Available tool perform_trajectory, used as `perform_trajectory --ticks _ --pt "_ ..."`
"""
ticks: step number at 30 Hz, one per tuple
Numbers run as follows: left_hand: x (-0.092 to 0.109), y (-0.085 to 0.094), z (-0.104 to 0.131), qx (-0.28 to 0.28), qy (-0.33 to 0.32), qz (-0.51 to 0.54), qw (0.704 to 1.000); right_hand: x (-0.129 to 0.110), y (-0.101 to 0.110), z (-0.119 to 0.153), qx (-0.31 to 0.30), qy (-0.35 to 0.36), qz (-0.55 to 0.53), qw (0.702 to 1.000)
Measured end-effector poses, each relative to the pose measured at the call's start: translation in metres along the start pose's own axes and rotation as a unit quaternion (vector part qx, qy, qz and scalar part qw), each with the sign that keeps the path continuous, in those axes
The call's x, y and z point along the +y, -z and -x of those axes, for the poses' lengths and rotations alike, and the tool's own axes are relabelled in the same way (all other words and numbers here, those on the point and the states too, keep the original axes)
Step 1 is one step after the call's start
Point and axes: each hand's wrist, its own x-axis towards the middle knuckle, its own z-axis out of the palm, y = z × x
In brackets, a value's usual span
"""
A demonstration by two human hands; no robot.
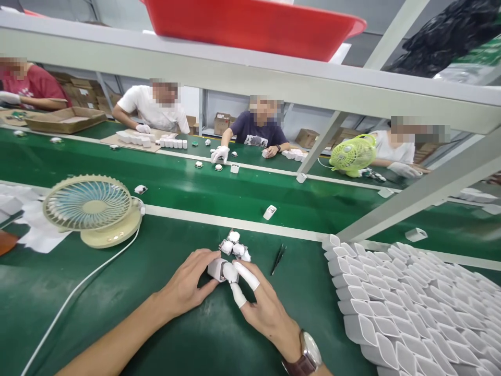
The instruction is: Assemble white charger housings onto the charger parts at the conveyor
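Between the thumb and fingers of my left hand [187, 283] is a white plastic housing [215, 270], its open end facing right. My right hand [270, 313], with white finger cots on thumb and forefinger, pinches a small white rounded part [229, 272] at that opening. The part touches the housing; how deep it sits inside I cannot tell. Just beyond my hands lies a small cluster of similar white rounded parts [234, 237]. Black tweezers [278, 259] rest on the green table to the right of them.
Rows of empty white housings [385, 318] cover the right side. A desk fan [94, 209] with a white cable stands left. Beyond runs a green conveyor [203, 190] carrying scattered parts, with co-workers opposite. A slanted post [415, 180] and a shelf holding a red tub [250, 26] stand close.
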Motion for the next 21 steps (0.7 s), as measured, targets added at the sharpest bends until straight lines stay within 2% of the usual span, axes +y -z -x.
perform_trajectory --ticks 11,17,21 --pt "-0.0015 0.0002 0.0000 -0.023 0.011 0.008 1.000 -0.0011 -0.0026 -0.0001 -0.015 0.000 0.034 0.999" --pt "-0.0024 -0.0009 0.0004 -0.045 0.031 0.028 0.998 -0.0024 -0.0019 -0.0008 -0.033 0.000 -0.009 0.999" --pt "-0.0012 -0.0025 0.0025 -0.062 0.051 0.059 0.995 -0.0024 0.0048 -0.0050 -0.064 -0.032 -0.034 0.997"
